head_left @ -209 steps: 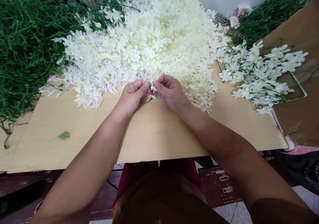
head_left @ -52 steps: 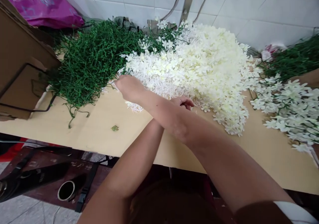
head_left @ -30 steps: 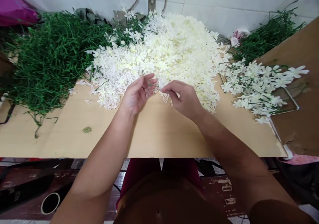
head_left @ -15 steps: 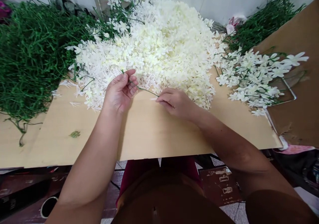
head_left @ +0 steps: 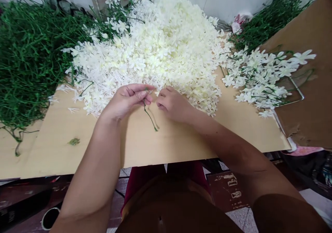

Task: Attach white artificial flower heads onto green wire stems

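A thin green artificial stem is pinched between the thumb and fingers of my left hand, its lower end hanging down toward the table. Close by on the right, my right hand has its fingers curled together at the front edge of a big heap of white artificial flowers. Whatever those right fingers hold, if anything, is hidden. Only a small gap separates the two hands.
Green stems are piled at the left, with another bunch at the back right. Flowers on stems lie beside a brown cardboard panel and a metal rod. A leaf-like scrap rests on the tan tabletop.
My right hand has let go of the stem's end and shifted slightly left and up. My left hand has moved right and turned, and the stem now hangs downward.
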`<state>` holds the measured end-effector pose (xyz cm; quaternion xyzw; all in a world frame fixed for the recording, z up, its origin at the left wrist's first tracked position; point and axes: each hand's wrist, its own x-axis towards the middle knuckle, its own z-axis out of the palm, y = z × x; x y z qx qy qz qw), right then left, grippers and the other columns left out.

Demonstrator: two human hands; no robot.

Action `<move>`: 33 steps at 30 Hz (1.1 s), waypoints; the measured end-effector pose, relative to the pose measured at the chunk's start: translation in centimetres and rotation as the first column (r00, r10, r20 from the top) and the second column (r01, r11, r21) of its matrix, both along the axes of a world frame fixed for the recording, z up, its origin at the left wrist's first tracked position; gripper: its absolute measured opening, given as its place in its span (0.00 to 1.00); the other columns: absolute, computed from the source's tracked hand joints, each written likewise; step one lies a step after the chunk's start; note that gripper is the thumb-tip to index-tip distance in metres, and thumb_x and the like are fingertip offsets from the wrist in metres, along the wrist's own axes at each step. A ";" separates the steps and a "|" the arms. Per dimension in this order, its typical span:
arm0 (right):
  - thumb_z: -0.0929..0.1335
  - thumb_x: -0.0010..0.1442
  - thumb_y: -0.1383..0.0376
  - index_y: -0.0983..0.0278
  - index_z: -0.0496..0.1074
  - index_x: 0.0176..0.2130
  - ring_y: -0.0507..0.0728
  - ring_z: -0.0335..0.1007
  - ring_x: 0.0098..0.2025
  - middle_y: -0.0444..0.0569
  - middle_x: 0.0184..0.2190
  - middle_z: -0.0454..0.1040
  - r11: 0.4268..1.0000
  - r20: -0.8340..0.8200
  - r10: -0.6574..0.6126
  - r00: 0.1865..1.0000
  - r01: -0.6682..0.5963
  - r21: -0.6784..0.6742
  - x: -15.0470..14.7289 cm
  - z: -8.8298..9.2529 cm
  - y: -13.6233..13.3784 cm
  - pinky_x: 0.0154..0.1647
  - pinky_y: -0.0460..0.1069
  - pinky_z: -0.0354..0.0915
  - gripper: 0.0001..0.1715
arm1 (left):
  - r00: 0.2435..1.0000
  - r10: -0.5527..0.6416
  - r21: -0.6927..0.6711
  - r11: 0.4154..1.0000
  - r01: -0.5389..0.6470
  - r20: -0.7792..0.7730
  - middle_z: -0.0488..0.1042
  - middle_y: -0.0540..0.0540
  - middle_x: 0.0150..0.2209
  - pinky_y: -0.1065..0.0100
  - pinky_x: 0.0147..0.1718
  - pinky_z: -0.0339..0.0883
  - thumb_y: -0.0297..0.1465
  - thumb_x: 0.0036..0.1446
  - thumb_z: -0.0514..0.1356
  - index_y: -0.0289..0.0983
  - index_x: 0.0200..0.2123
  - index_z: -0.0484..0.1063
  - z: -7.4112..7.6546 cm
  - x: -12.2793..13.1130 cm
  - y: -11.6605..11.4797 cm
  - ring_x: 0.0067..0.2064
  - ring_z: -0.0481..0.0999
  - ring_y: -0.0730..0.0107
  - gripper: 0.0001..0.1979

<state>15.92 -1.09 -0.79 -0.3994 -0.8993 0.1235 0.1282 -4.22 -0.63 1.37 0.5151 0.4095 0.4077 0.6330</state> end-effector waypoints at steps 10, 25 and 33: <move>0.61 0.63 0.74 0.62 0.65 0.36 0.56 0.62 0.35 0.47 0.31 0.70 0.984 -0.364 -0.172 0.916 0.177 -0.019 0.0 0.5 2.1 0.42 0.52 0.60 0.07 | 0.867 0.442 0.303 0.879 -0.368 -0.229 0.74 0.50 0.24 0.73 0.27 0.63 0.27 0.57 0.63 0.36 0.29 0.80 -1.7 1.1 1.1 0.25 0.67 0.77 0.05; 0.63 0.61 0.78 0.71 0.74 0.42 0.66 0.63 0.50 0.63 0.44 0.74 0.948 -0.157 -0.265 0.951 0.287 0.136 -6.8 1.4 7.3 0.51 0.59 0.63 0.13 | 0.810 0.548 0.288 0.826 -0.484 -0.211 0.73 0.52 0.22 0.73 0.29 0.62 0.24 0.56 0.60 0.35 0.28 0.77 -2.4 1.1 1.7 0.25 0.68 0.76 0.07; 0.68 0.59 0.71 0.64 0.74 0.36 0.52 0.68 0.33 0.47 0.34 0.76 0.958 -0.608 -0.269 0.747 0.142 -0.249 -3.9 1.1 6.2 0.41 0.51 0.69 0.04 | 0.840 0.538 0.173 0.835 -0.522 -0.063 0.73 0.53 0.25 0.75 0.27 0.63 0.22 0.56 0.63 0.37 0.34 0.79 -1.8 1.3 1.6 0.25 0.68 0.78 0.06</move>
